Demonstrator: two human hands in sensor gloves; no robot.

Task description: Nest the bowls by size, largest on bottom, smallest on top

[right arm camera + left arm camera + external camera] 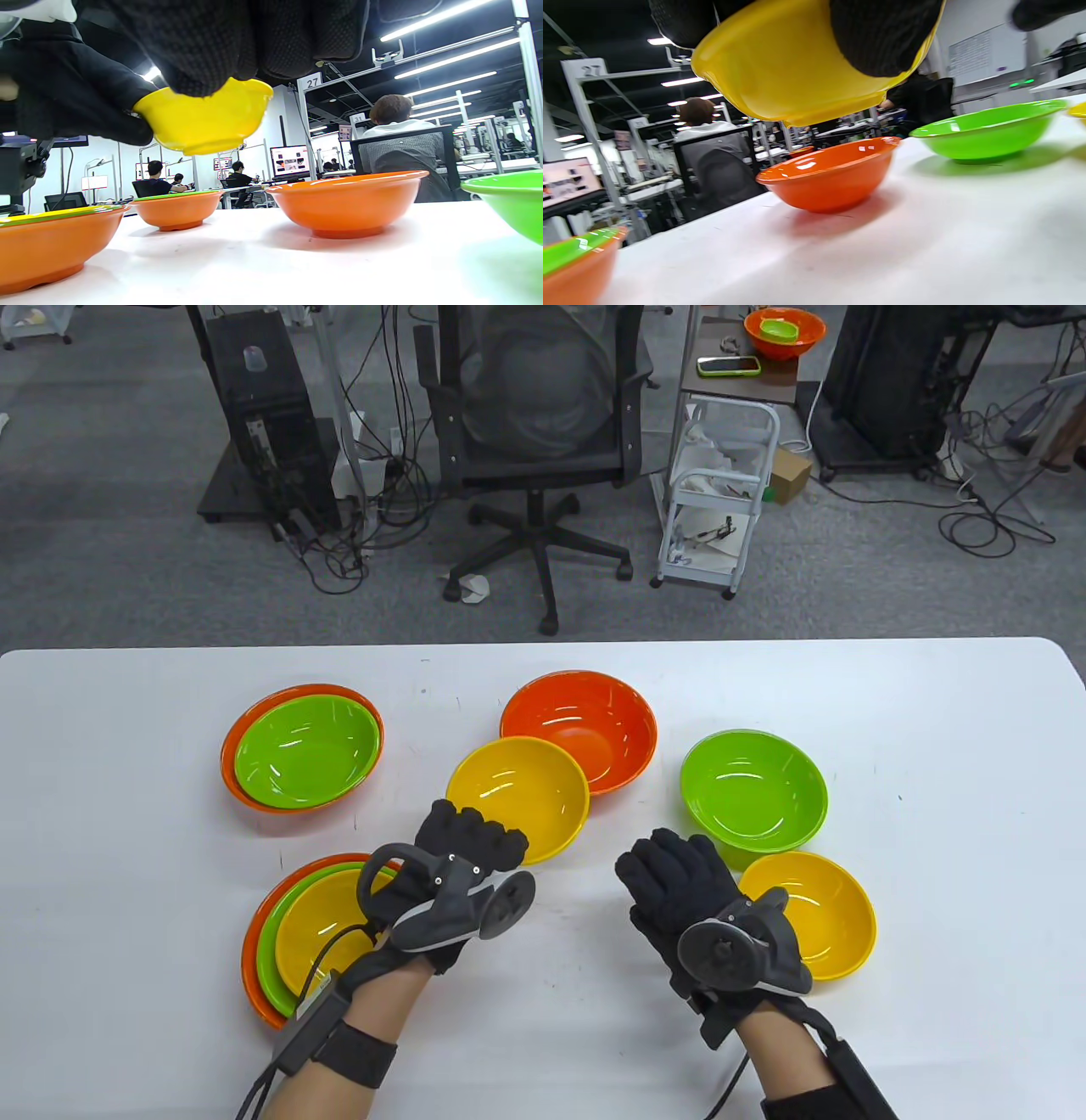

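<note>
My left hand (475, 836) grips the near rim of a small yellow bowl (517, 797) and holds it tilted above the table; from the left wrist view its underside (780, 67) hangs clear of the surface. Behind it stands a loose orange bowl (585, 725). To the right stand a loose green bowl (753, 789) and another yellow bowl (814, 912). My right hand (662, 857) is open and empty over the table, left of those two. At the far left an orange bowl holds a green one (305, 746). At the near left is an orange-green-yellow stack (314, 933).
The white table (933, 712) ends at a far edge with an office chair (543, 415) and a cart (721, 500) beyond it. In the right wrist view the lifted yellow bowl (203, 123) hangs above the orange bowl (348, 199).
</note>
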